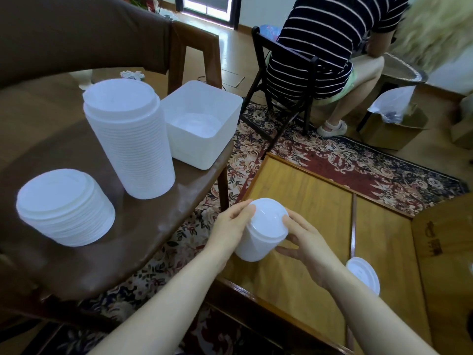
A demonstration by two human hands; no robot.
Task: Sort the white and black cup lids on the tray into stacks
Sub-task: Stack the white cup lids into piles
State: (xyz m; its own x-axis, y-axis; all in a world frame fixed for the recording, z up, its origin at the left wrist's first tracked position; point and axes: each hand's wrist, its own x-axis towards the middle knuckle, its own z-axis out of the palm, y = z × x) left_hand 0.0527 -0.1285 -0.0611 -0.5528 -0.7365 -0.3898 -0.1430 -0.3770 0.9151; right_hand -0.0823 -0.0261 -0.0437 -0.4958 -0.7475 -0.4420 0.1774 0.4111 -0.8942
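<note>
Both hands are gripping a small stack of white lids above the wooden tray's left edge. Left hand is curling fingers round its left side; right hand is clasping the right, thumb on the rim.

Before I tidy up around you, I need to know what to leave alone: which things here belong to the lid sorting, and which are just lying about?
Part of the job:
tall lid stack
short lid stack
held lid stack, gripped by left hand and right hand
loose lids

Lying about:
white tub
cardboard box
plastic bag
</note>
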